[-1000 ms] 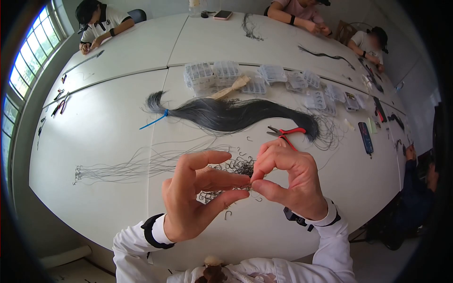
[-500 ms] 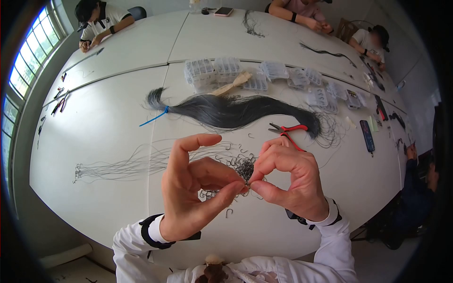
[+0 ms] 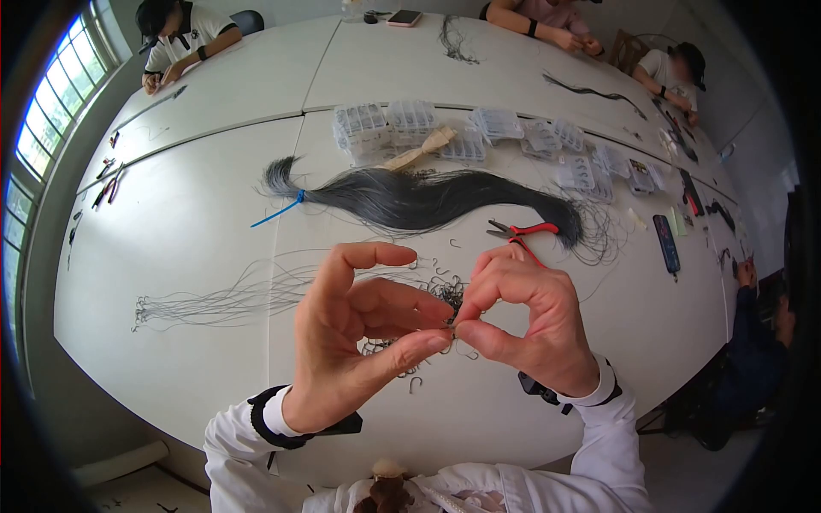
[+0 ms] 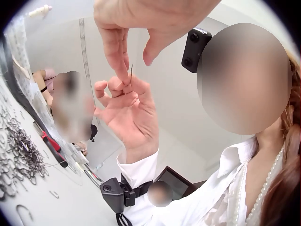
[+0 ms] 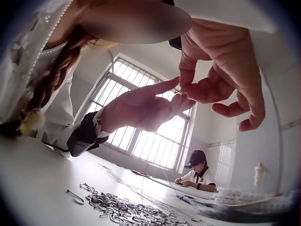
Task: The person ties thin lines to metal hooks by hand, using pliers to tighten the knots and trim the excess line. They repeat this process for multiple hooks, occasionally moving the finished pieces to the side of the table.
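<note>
My right hand (image 3: pixel 534 321) pinches a small, thin fish hook (image 4: pixel 132 70) between thumb and forefinger; its dark tip sticks up past the fingertips in the left wrist view. Close against those fingertips is my left hand (image 3: pixel 355 333), its thumb held apart from its long, slightly bent fingers. Below both hands, a heap of loose fish hooks (image 5: pixel 127 212) is spread on the table, partly hidden by the hands in the head view. To the left lies a bunch of thin lines (image 3: pixel 205 314) with hooks at their ends.
Behind the hands lie a long bundle of dark strands (image 3: pixel 410 201) with a blue tie (image 3: pixel 278 212) and red-handled pliers (image 3: pixel 534 229). Clear plastic boxes (image 3: pixel 410 120) stand farther back. More pliers (image 3: pixel 111 188) lie at left. Other people sit around the white table (image 3: pixel 171 197).
Half a second ago the left thumb and fingertips met beside the right fingertips; now the left thumb has dropped away from the fingers. The right hand keeps its pinch nearly in place.
</note>
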The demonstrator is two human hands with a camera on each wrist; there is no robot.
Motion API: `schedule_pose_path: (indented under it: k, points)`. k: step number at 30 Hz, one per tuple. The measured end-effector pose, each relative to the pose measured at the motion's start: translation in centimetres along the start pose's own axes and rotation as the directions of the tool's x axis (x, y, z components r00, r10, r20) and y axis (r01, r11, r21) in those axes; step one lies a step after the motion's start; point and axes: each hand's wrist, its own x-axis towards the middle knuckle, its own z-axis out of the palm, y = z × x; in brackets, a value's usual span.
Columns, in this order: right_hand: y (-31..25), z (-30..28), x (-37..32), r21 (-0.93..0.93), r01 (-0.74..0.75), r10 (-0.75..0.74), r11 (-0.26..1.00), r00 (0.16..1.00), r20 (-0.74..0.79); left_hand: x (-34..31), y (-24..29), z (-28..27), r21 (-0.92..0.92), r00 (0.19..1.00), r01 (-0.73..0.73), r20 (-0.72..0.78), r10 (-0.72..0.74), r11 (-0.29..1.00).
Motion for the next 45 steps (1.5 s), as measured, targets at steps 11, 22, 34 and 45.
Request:
schedule_pose_path:
  k: [11,22,34,45]
  points:
    - [0.0,0.1,0.0,-0.002,0.007,-0.007,1.0,1.0,-0.004,-0.4,0.1,0.1,0.376,0.981,-0.19,0.1,0.164,0.907]
    - [-0.3,-0.1,0.0,-0.034,0.02,-0.02,0.999,1.0,-0.001,-0.5,0.0,-0.1,0.474,0.943,-0.331,0.195,0.27,0.816]
    - [0.3,-0.4,0.0,0.066,-0.028,0.022,0.997,0.996,0.092,-0.8,-0.3,-0.5,0.523,0.905,-0.424,0.218,0.364,0.74]
    - [-0.3,-0.5,0.0,0.357,-0.361,0.264,0.862,0.919,0.291,-0.8,-0.3,-0.3,0.528,0.905,-0.423,0.207,0.372,0.736]
